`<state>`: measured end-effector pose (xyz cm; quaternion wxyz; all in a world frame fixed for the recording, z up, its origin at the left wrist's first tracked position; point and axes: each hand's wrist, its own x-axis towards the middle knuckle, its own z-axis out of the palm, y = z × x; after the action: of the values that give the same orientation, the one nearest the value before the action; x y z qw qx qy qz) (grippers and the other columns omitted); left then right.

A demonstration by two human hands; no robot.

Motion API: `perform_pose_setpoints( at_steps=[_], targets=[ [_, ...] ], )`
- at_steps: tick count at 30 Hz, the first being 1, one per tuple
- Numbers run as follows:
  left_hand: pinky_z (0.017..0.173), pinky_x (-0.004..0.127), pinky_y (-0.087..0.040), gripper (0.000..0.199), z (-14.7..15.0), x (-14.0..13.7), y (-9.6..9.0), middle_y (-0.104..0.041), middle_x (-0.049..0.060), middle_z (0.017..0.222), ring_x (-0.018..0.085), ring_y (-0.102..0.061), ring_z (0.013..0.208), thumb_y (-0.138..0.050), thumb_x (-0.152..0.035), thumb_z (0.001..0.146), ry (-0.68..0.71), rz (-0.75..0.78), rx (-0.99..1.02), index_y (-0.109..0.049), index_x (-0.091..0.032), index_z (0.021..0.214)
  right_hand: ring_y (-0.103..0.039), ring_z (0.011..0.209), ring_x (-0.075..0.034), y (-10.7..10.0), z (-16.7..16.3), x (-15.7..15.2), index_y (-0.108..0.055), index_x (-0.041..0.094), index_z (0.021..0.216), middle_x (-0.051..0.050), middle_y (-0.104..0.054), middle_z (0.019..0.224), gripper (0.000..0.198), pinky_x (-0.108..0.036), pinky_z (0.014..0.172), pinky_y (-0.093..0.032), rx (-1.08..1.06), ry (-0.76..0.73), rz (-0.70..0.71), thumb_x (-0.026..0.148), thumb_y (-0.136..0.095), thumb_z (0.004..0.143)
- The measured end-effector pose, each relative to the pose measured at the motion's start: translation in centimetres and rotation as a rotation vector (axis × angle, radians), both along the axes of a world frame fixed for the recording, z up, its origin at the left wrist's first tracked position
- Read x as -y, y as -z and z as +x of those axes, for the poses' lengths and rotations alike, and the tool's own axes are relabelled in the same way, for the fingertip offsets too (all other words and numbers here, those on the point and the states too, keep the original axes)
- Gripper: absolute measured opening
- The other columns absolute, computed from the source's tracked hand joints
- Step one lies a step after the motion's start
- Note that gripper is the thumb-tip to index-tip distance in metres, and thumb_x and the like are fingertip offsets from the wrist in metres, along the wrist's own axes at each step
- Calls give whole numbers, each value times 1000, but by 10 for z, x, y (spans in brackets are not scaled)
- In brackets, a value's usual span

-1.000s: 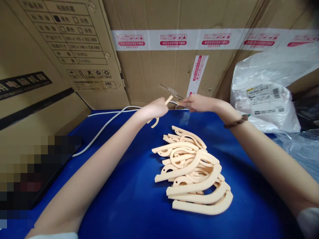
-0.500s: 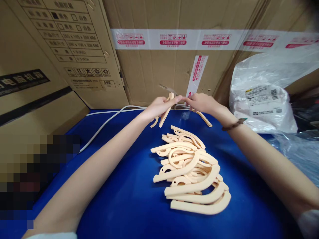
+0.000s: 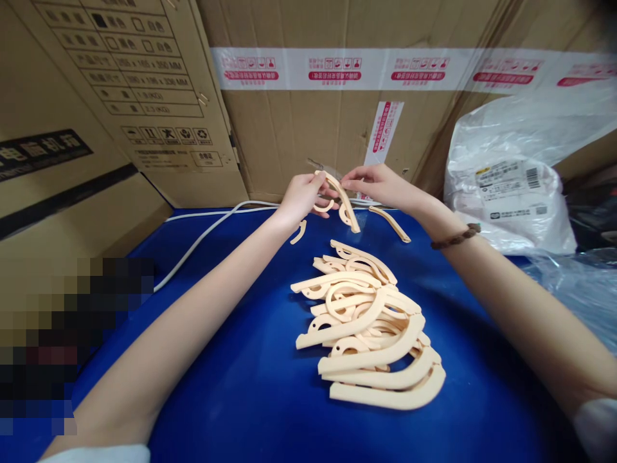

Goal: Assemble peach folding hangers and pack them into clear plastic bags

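My left hand is closed around one end of a beige plastic folding hanger, raised above the far side of the blue table. A curved hook shows under my left fingers. At the hanger's upper right edge, the fingertips of my right hand are pinched together. Whether they grip the hanger or something small beside it, I cannot make out. Below both hands lies a loose pile of several beige folding hangers. A separate hook-like piece rests under my left hand, and one slim hanger lies below my right wrist.
Cardboard boxes wall off the back and left of the blue table. A white cable runs along the left and back. White plastic packaging with a label stands at the right, with clear film in front.
The hanger in my left hand has turned, its lower end swinging right, and its hook now shows. My right hand has lifted slightly, with its fingertips at the hanger's edge.
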<state>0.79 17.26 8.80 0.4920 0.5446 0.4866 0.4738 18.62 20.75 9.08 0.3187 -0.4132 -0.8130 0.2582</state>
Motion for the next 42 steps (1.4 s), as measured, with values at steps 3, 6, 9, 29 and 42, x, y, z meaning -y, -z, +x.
perform_pose_setpoints(
  at_steps=[3,6,9,29,42],
  targets=[
    [51,17,-49,34,1,2,-2,-67,2,77,9,-68,58,-39,-25,104,37,10,21,-50,-14,74,-47,61,-13,4,-1,-3,-68,17,92,-2,-62,72,29,-28,56,-34,6,-73,-48,44,-59,88],
    [43,15,-41,34,0,1,-1,-62,0,70,7,-64,52,-39,-24,104,37,46,-23,-51,-14,74,-53,64,-16,4,-1,-4,-66,17,91,-4,-66,75,23,-30,59,-38,44,-46,0,37,-56,90],
    [36,17,-26,34,-3,-2,2,-57,-3,61,4,-52,38,-40,-26,104,45,98,-121,-53,-14,75,-57,71,-19,1,4,-6,-68,16,97,-6,-68,79,24,-33,66,-41,191,134,292,33,-53,92],
    [45,21,-25,35,-7,-15,19,-41,-7,46,7,-31,39,-48,-29,97,3,276,-310,-61,-16,68,-61,75,-22,-11,11,6,-68,16,101,-10,-71,88,28,-33,63,-36,539,178,471,31,-45,97],
    [71,23,-40,24,-6,-4,30,-56,1,63,19,-62,77,-46,-25,99,-116,454,-681,-59,-18,79,-56,61,-22,12,-8,9,-60,8,107,-17,-68,77,33,-32,56,-27,851,238,576,23,-31,100]
  ],
)
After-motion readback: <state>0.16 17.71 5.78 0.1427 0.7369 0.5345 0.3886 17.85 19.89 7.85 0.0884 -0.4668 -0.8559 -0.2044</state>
